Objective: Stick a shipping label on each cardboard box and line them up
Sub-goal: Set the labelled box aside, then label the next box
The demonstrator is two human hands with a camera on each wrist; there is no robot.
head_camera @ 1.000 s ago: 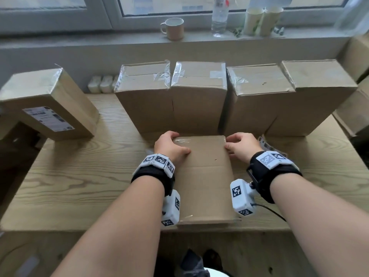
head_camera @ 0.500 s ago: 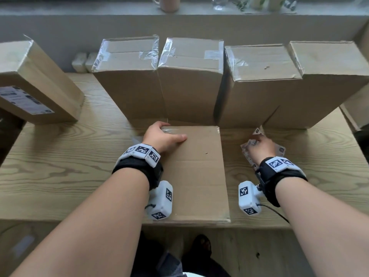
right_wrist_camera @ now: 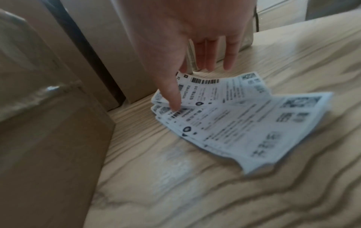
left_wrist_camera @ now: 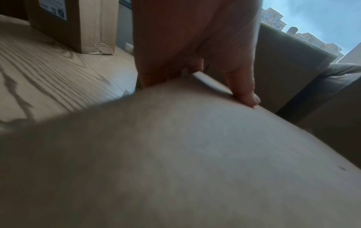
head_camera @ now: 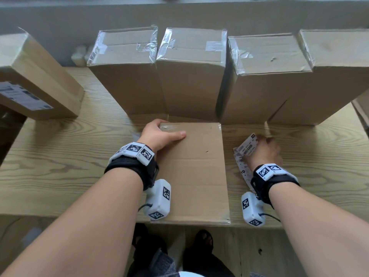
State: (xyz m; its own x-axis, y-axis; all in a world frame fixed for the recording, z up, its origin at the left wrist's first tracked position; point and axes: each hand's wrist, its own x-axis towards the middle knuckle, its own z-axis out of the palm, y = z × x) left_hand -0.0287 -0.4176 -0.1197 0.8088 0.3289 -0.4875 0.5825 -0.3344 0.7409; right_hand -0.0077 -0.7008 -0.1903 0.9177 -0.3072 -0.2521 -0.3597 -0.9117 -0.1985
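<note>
A flat cardboard box [head_camera: 191, 170] lies on the wooden table [head_camera: 60, 156] in front of me, with no label on its top face. My left hand [head_camera: 161, 134] grips its far left corner, the thumb [left_wrist_camera: 244, 92] on top and the fingers over the far edge. Right of the box lies a fanned stack of white shipping labels [right_wrist_camera: 254, 131]. My right hand [head_camera: 263, 150] is on that stack; thumb and index finger pinch the corner of the top label [right_wrist_camera: 224, 91], which is slightly raised. The other fingers point down, straight.
Several taped boxes [head_camera: 191, 76] stand upright in a row along the back, close behind the flat box. A box bearing a label [head_camera: 36, 82] stands at the far left. Bare table shows at the left and at the right front.
My right hand left the flat box's far right corner and moved right onto the label stack, lifting the top label. My left hand stayed on the box. The view tilted down.
</note>
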